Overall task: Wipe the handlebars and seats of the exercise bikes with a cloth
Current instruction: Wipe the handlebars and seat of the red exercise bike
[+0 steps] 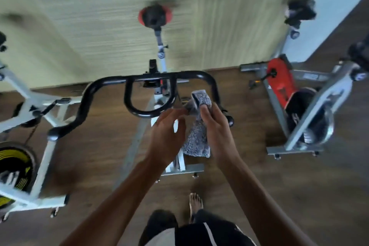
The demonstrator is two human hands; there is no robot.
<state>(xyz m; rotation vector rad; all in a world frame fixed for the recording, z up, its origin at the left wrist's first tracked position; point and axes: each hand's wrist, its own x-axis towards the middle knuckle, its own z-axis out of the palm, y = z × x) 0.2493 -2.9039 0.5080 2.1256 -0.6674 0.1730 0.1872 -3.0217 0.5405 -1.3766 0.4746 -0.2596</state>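
My right hand grips the cloth, its middle hidden behind my fingers. My left hand meets its edge; blur hides whether it pinches. The handlebars curve just beyond both.

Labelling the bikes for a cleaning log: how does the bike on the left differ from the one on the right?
The left bike has a white frame; the right bike has a grey one. The left bike's flywheel bears yellow markings; the right bike's flywheel is dark, beside a red guard. Both stand on the wooden floor, and the cloth touches neither.
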